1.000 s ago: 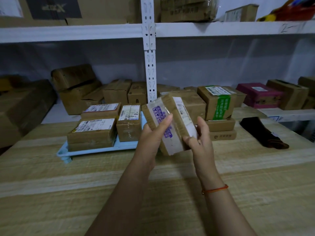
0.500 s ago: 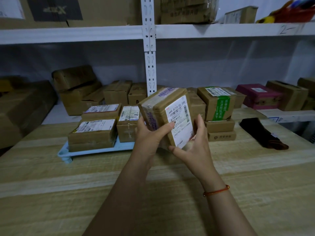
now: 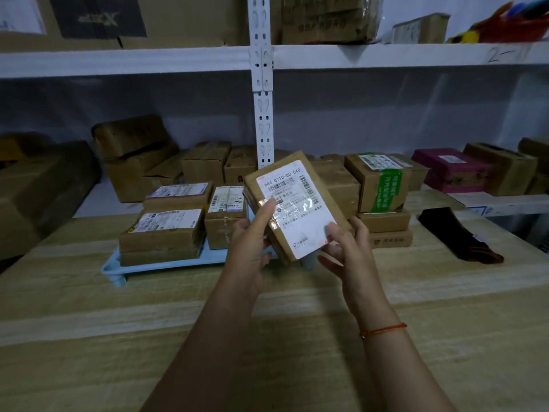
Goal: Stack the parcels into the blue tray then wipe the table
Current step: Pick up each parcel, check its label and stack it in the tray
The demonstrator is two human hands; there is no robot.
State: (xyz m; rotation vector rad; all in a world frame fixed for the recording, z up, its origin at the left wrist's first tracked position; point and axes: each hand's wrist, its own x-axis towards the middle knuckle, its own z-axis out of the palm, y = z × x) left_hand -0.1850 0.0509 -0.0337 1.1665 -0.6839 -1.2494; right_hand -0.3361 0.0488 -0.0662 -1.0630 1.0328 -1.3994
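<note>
A brown cardboard parcel (image 3: 292, 203) with a large white shipping label facing up is held tilted above the wooden table, just right of the blue tray (image 3: 166, 264). My left hand (image 3: 252, 242) grips its left edge, thumb on the label. My right hand (image 3: 346, 252) grips its lower right corner, thumb on the label. The tray holds a stack of flat parcels (image 3: 165, 233) on its left and a smaller parcel (image 3: 224, 217) beside them. A stack of parcels (image 3: 383, 200) with a green-taped box on top stands on the table behind my right hand.
A dark cloth (image 3: 457, 236) lies on the table (image 3: 297, 337) at the right. Behind the table a white shelf rack (image 3: 263, 114) holds several brown boxes and a magenta box (image 3: 450, 169). Large cartons stand at the far left.
Both hands have turned the parcel over: the purple-printed taped side faced me first, now the white label faces up. The parcel also dropped slightly toward the table.
</note>
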